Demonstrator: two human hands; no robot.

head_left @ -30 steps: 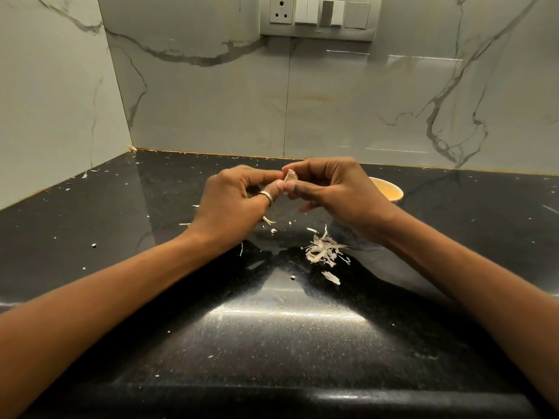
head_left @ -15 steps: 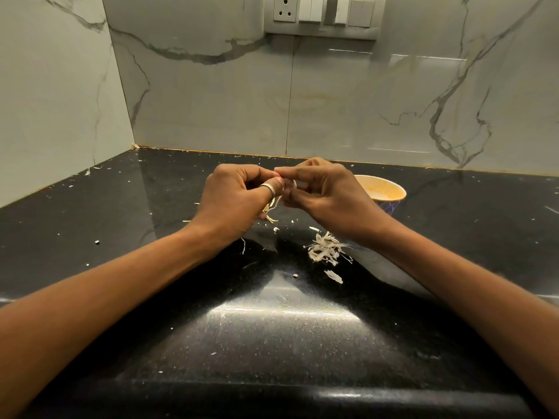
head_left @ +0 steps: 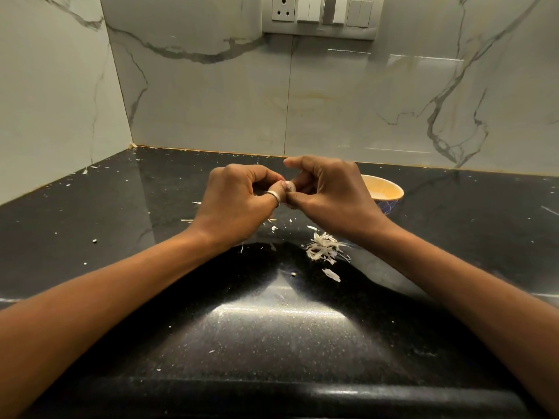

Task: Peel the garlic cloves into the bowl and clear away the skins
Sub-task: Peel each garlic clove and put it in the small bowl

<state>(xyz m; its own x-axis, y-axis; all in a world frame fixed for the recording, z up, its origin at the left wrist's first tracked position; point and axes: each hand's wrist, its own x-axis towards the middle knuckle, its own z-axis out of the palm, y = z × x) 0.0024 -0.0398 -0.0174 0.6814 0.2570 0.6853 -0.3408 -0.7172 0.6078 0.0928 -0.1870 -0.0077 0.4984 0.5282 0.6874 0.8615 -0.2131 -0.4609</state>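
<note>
The left hand (head_left: 239, 204) and right hand (head_left: 329, 198) meet above the black bench (head_left: 272, 334). Their curled fingers (head_left: 305, 162) pinch a small garlic clove (head_left: 289, 186) together. Skins (head_left: 322, 250) lie below. The bowl (head_left: 390, 193) sits behind the right hand, by the marble wall (head_left: 211, 101).

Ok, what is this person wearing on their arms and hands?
No gloves on the left hand or right hand, and no sleeves, watch or bracelet in view. The only item is a plain silver-coloured ring on the left hand, apparently on the thumb.
</note>
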